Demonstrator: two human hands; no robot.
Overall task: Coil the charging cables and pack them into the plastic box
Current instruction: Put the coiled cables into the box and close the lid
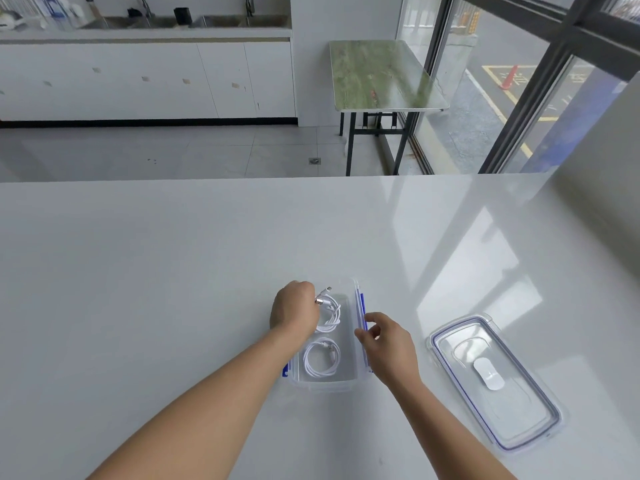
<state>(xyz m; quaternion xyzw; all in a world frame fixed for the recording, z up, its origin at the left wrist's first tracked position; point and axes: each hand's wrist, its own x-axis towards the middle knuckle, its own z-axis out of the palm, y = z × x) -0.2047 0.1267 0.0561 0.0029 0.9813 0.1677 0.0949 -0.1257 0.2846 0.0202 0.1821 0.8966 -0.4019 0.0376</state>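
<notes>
A clear plastic box (356, 299) with blue side clips stands on the white table in front of me. Two coiled white charging cables lie inside it. The near coil (320, 360) lies loose in the box's near half. The far coil (330, 315) sits in the far half, and my left hand (294, 310) holds it over the box's left wall, fingers curled round its plug ends. My right hand (384, 341) touches the box's right rim by the blue clip, fingers loosely bent and holding nothing.
The box's clear lid (491, 379), blue-seamed, lies flat on the white table (173, 271) to the right. Beyond the table's far edge are a floor, a green-topped folding table (381, 74) and a window wall.
</notes>
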